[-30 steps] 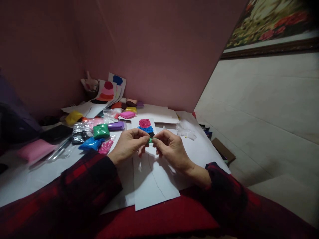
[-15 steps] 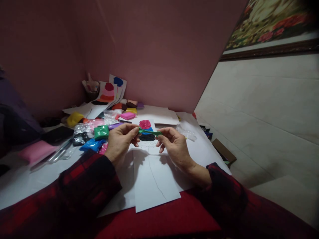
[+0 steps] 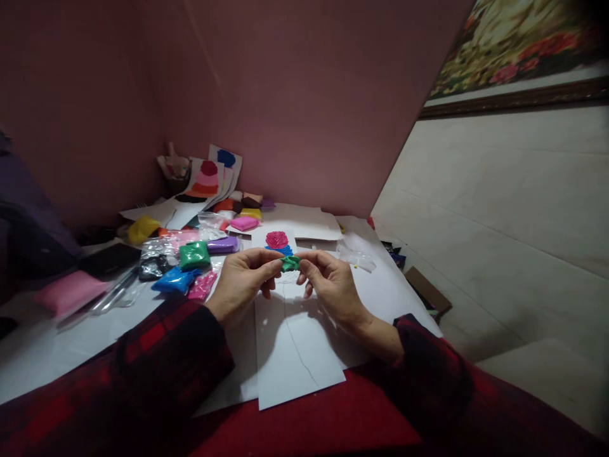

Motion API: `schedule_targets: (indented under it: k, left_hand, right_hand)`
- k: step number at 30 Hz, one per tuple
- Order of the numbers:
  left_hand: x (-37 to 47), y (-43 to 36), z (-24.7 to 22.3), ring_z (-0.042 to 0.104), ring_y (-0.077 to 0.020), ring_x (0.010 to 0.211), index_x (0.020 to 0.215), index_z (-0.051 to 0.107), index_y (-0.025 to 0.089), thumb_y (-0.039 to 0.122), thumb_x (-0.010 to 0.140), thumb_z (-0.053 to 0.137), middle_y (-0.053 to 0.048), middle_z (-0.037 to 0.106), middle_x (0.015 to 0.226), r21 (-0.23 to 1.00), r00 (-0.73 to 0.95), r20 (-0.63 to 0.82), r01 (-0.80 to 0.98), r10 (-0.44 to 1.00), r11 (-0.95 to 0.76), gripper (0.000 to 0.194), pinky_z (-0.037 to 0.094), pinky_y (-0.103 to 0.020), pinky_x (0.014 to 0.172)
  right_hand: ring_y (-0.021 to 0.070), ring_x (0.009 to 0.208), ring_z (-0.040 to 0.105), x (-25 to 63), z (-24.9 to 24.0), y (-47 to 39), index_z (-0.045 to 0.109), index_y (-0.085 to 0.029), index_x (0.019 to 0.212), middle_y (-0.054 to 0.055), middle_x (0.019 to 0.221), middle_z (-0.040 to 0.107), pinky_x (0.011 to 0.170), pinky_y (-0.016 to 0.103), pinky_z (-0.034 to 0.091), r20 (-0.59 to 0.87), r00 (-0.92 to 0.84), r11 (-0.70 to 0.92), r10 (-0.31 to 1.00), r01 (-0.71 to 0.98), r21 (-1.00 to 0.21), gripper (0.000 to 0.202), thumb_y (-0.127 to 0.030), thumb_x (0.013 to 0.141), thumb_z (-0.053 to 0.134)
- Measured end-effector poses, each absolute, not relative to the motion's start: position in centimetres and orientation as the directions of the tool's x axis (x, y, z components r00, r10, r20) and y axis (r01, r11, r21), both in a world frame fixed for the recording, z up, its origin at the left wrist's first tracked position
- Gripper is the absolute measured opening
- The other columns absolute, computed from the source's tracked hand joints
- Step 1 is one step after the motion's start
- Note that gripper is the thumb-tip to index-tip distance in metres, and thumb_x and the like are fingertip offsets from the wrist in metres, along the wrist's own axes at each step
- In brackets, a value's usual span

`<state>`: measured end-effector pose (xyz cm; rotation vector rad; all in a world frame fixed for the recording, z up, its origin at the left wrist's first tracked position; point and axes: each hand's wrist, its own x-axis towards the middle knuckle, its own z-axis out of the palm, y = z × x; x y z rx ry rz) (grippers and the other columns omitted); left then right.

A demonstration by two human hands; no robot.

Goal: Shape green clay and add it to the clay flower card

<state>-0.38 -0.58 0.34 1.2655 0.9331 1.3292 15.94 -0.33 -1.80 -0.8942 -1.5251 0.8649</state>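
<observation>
Between the fingertips of both hands is a small, bunched-up lump of green modelling clay [image 3: 290,263]. My left hand [image 3: 245,279] pinches its left end, and my right hand [image 3: 335,289] pinches its right end. Both are held above a white sheet of paper [image 3: 295,355] that bears a thin curved pencil line. At the far part of this sheet, a pink textured clay patch [image 3: 276,240] sits above a blue one [image 3: 280,251]. My fingers and the green clay hide what lies lower on the picture.
To the left lie a green clay packet [image 3: 194,255], a blue packet [image 3: 175,279], a purple packet [image 3: 223,245] and a pink pouch [image 3: 71,291]. Clay-covered picture sheets [image 3: 207,178] lean at the back. A clear plastic bag [image 3: 356,255] rests on the right.
The green clay was stretched into a long twisted strip between my hands; now it is folded into a short lump. My hands have come closer together, the left moving rightward.
</observation>
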Motion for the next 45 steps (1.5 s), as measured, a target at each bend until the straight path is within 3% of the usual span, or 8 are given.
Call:
schedule_targets:
  k: [5, 13, 23, 33, 45]
  left_hand:
    - [-0.3, -0.6, 0.3, 0.052, -0.0087, 0.042, 0.077, 0.067, 0.011, 0.025, 0.065, 0.076, 0.002, 0.06, 0.054, 0.976, 0.156, 0.19, -0.139, 0.969, -0.169, 0.021, 0.043, -0.02, 0.038]
    - [-0.5, -0.4, 0.0, 0.053, -0.009, 0.041, 0.092, 0.064, 0.012, 0.029, 0.07, 0.073, 0.0, 0.063, 0.06, 0.984, 0.29, 0.167, -0.103, 0.942, -0.143, 0.029, 0.042, -0.02, 0.038]
    - [-0.6, -0.2, -0.2, 0.052, -0.0091, 0.042, 0.074, 0.061, 0.013, 0.029, 0.071, 0.07, 0.001, 0.059, 0.057, 0.984, 0.326, 0.178, -0.049, 0.928, -0.171, 0.019, 0.043, -0.021, 0.039]
    - [-0.6, -0.4, -0.1, 0.048, -0.0071, 0.04, 0.07, 0.06, 0.014, 0.027, 0.069, 0.069, 0.003, 0.057, 0.056, 0.978, 0.301, 0.207, -0.049, 0.931, -0.202, 0.016, 0.04, -0.019, 0.036]
    - [-0.2, -0.3, 0.1, 0.046, -0.0066, 0.037, 0.065, 0.06, 0.013, 0.025, 0.065, 0.077, 0.003, 0.057, 0.051, 0.966, 0.145, 0.159, -0.225, 0.976, -0.124, 0.021, 0.038, -0.018, 0.035]
  right_hand:
    - [0.013, 0.064, 0.059, 15.8, -2.0, -0.5, 0.067, -0.017, 0.093, 0.002, 0.077, 0.063, 0.047, 0.023, 0.053, 0.457, -0.154, 0.476, 0.876, 0.129, -0.87, 0.018, -0.029, 0.079, 0.071]
    - [0.012, 0.058, 0.057, 15.8, -1.9, -0.6, 0.065, -0.018, 0.089, -0.002, 0.067, 0.059, 0.049, 0.024, 0.051, 0.447, -0.189, 0.463, 0.874, 0.048, -0.885, 0.014, -0.028, 0.081, 0.071]
    - [0.0104, 0.056, 0.057, 15.8, -1.7, -1.2, 0.062, -0.018, 0.086, 0.0, 0.072, 0.062, 0.05, 0.024, 0.049, 0.469, -0.25, 0.504, 0.847, 0.098, -0.858, 0.008, -0.026, 0.086, 0.065]
    - [0.0103, 0.056, 0.056, 15.7, -1.6, -1.4, 0.058, -0.019, 0.085, -0.002, 0.07, 0.058, 0.051, 0.024, 0.048, 0.52, -0.273, 0.571, 0.809, 0.16, -0.805, 0.008, -0.025, 0.086, 0.063]
    - [0.0093, 0.05, 0.049, 15.5, -1.3, -1.5, 0.055, -0.02, 0.077, -0.004, 0.062, 0.054, 0.045, 0.023, 0.043, 0.573, -0.143, 0.591, 0.807, 0.197, -0.783, 0.009, -0.021, 0.08, 0.064]
